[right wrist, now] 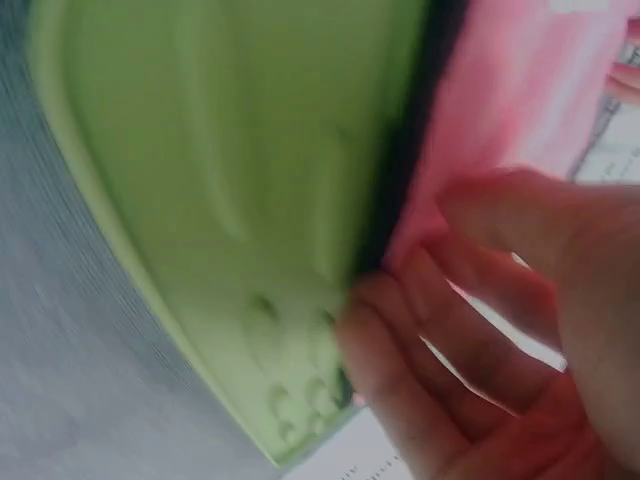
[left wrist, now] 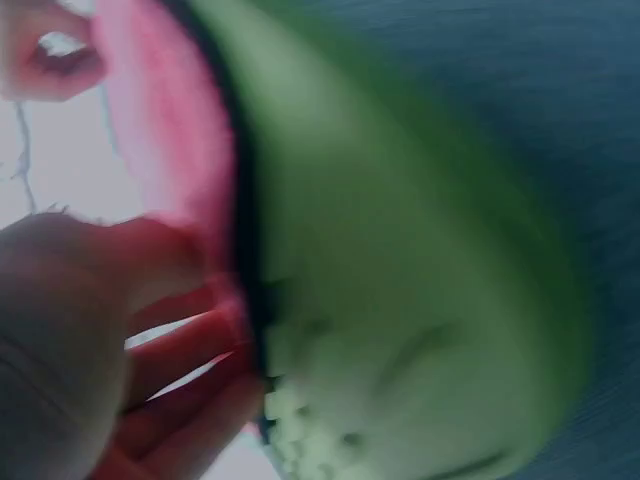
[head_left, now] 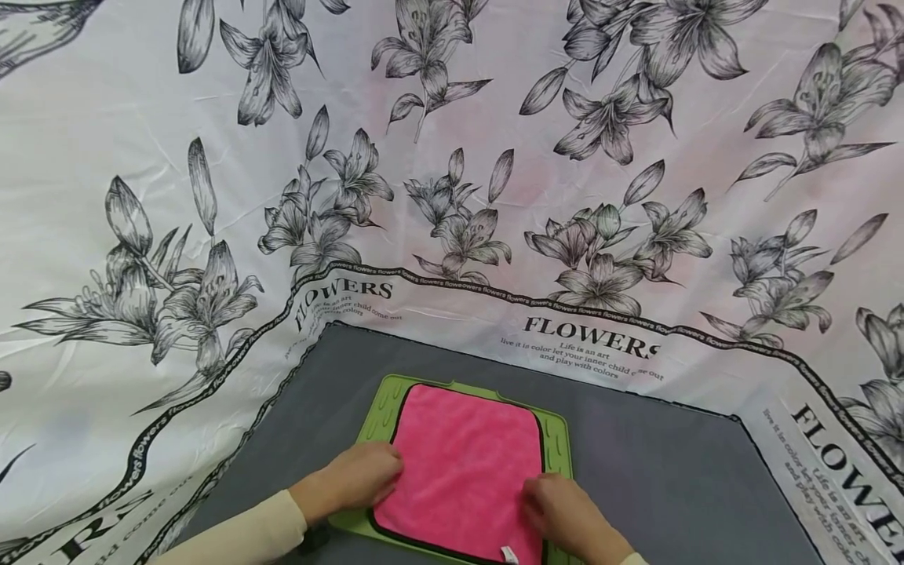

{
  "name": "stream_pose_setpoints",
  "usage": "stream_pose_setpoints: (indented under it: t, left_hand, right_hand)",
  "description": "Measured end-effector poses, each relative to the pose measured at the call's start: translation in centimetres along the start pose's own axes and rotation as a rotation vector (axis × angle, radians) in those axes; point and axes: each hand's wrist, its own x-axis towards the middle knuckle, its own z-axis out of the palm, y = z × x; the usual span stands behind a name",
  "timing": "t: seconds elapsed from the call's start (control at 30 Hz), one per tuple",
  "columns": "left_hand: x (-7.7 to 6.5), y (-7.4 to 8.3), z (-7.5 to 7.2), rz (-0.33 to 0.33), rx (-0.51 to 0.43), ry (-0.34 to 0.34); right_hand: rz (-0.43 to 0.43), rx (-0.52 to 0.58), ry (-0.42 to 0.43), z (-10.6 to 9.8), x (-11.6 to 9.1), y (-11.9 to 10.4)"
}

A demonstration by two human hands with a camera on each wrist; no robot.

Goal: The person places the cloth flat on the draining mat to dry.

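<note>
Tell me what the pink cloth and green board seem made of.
Pink cloth: a soft matte textile, perhaps microfibre, since its surface looks faintly fuzzy. Green board: probably moulded plastic, smooth with a low sheen, judging by its raised ridges; silicone remains possible.

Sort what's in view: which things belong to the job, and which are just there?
In the job:
- cloth, lying over the board
- left hand and right hand, gripping its sides

Just there:
- grey surface underneath
- flowered sheet around it
</note>
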Motion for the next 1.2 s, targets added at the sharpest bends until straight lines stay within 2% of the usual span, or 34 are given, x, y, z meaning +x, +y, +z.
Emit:
stream_pose_setpoints:
  t: [0.13, 0.33, 0.47, 0.57, 0.67, 0.77, 0.93, 1.2]
  left_hand:
    - [0.0, -0.1, 0.8, -0.049, -0.01, 0.044]
    - [0.1, 0.2, 0.0, -0.07, 0.027, 0.063]
    - [-0.4, 0.6, -0.4, -0.035, 0.024, 0.021]
    - [-0.5, 0.6, -0.5, -0.01, -0.017, -0.021]
    - [-0.4, 0.1, -0.6, -0.022, -0.069, -0.042]
    - [-0.3, -0.8, -0.8, -0.058, -0.107, -0.053]
    - [0.5, -2.0, -1.1, -0.107, -0.064, -0.001]
    - [2.5, -3.1, -1.1, -0.124, 0.034, 0.076]
  right_hand:
    - [0.012, -0.016, 0.009, 0.6, 0.2, 0.2]
    - [0.04, -0.032, 0.017, 0.1, 0.1, 0.2]
    - [0.039, 0.039, -0.045, 0.0, -0.4, -0.1]
    - [-0.001, 0.103, -0.082, -0.1, -0.5, 0.0]
    - [-0.057, 0.124, -0.07, -0.4, -0.4, 0.3]
    - [-0.074, 0.124, -0.06, -1.0, -0.1, 0.8]
    - [-0.02, 0.066, -0.02, -1.5, 0.9, 1.5]
    - [0.034, -0.026, 0.045, -1.2, 3.2, 2.9]
